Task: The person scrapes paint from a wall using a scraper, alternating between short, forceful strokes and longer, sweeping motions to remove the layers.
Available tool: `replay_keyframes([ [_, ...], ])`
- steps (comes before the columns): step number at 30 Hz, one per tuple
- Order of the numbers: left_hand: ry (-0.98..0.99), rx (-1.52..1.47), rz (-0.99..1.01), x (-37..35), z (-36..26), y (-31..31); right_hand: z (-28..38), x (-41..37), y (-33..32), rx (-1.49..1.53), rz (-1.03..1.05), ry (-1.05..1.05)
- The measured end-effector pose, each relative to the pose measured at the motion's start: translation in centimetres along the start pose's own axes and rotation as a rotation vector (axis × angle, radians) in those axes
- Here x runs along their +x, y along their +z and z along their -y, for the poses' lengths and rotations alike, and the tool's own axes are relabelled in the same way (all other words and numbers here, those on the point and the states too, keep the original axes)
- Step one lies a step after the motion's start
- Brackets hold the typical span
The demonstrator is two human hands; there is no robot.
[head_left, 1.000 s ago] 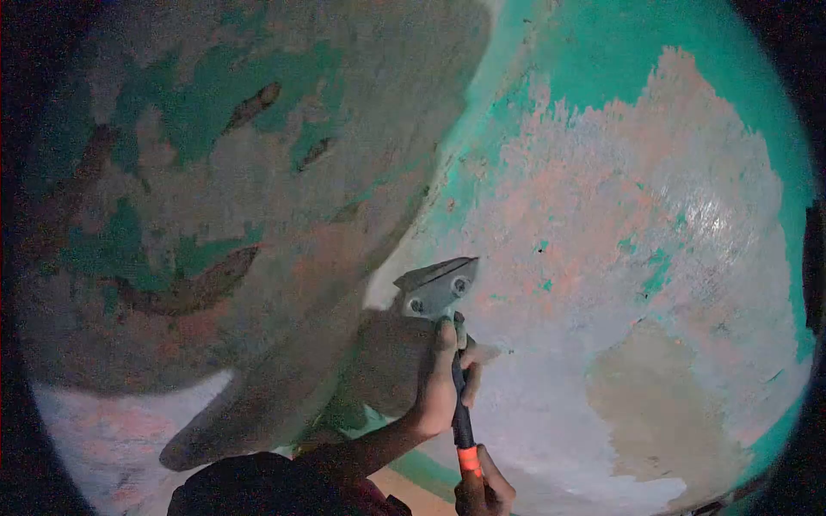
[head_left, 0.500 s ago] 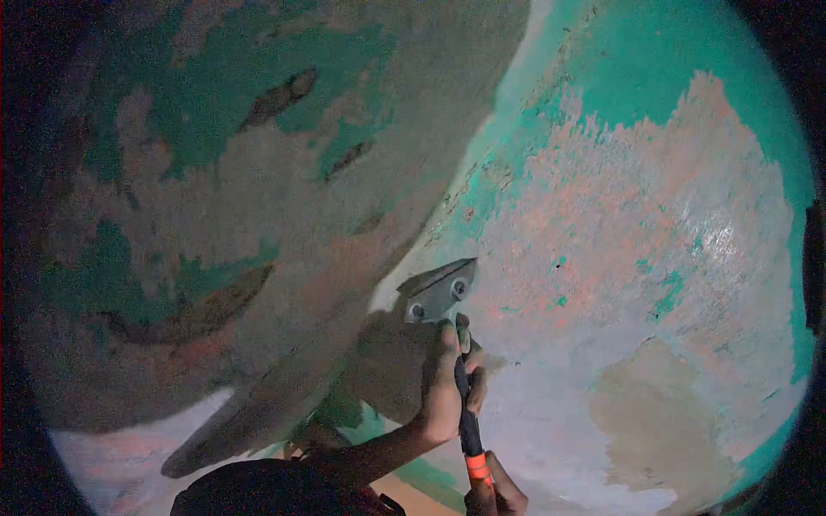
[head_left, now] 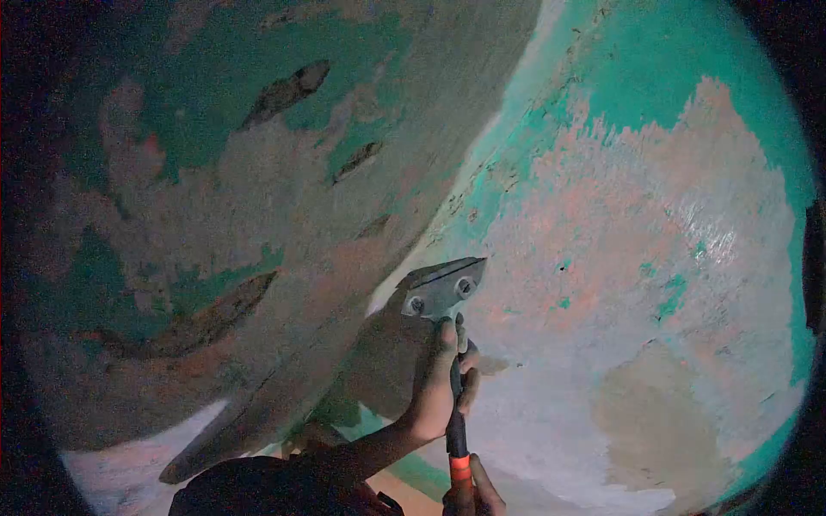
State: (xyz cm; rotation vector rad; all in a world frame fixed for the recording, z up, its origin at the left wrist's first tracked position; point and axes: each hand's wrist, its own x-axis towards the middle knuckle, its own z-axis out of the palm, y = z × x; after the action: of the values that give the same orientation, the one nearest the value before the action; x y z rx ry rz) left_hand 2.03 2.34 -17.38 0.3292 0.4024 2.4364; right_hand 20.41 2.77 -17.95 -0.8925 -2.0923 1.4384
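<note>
A: You have a paint scraper [head_left: 457,430] in front of you, near the middle of your view, with its handle running down towards the bottom edge and leaning only slightly

B: And your left hand [head_left: 437,383] is closed round the upper part of that black handle, just below the head, with your thumb pointing up along it and your fingers curled round to the right side

A: Your right hand [head_left: 475,492] is lower down, gripping the handle's end by the orange band [head_left: 461,467]; the bottom edge of the view cuts part of it off

B: You can see two round screws on the scraper's head, and above them a dark blade [head_left: 440,276] that tilts up to the right

A: Does your blade touch the wall?

B: It lies over the wall [head_left: 533,413], at or very near the surface, but I cannot tell whether its whole edge touches

A: To your right there is a mottled pinkish-grey patch [head_left: 576,215], with green paint [head_left: 632,95] above it and a beige patch [head_left: 658,413] lower down

B: To your left, the surface is in deep shade, with more green areas and a long dark mark [head_left: 288,93] high up; a pale, brighter strip runs between the two sides, up from beside your blade
</note>
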Motion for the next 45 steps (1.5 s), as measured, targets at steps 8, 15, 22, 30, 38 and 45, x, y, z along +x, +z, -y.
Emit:
replay_keyframes([
  [8, -0.005, 0.010, 0.031, 0.1, -0.1, -0.3, 0.0, -0.4, 0.2, -0.067, -0.031, 0.069],
  [15, 0.003, -0.003, -0.011, -0.3, -0.3, 0.2, 0.8, -0.4, 0.7, 0.011, -0.032, -0.010],
  [22, -0.040, -0.153, 0.078, -0.2, -0.4, -0.1, -0.6, -0.5, 0.1, 0.096, 0.071, -0.082],
  [30, -0.117, -0.288, 0.261, 0.4, 0.1, -1.6, -0.5, -0.2, 0.9, 0.258, 0.110, -0.057],
  [38, -0.091, -0.341, 0.228, 0.9, -0.1, -1.1, -12.3, 0.7, -1.1, -0.063, 0.028, 0.294],
  [45, -0.109, -0.338, 0.219, 1.1, 0.0, -0.4, -1.7, -0.2, 0.5, 0.032, -0.010, -0.198],
])
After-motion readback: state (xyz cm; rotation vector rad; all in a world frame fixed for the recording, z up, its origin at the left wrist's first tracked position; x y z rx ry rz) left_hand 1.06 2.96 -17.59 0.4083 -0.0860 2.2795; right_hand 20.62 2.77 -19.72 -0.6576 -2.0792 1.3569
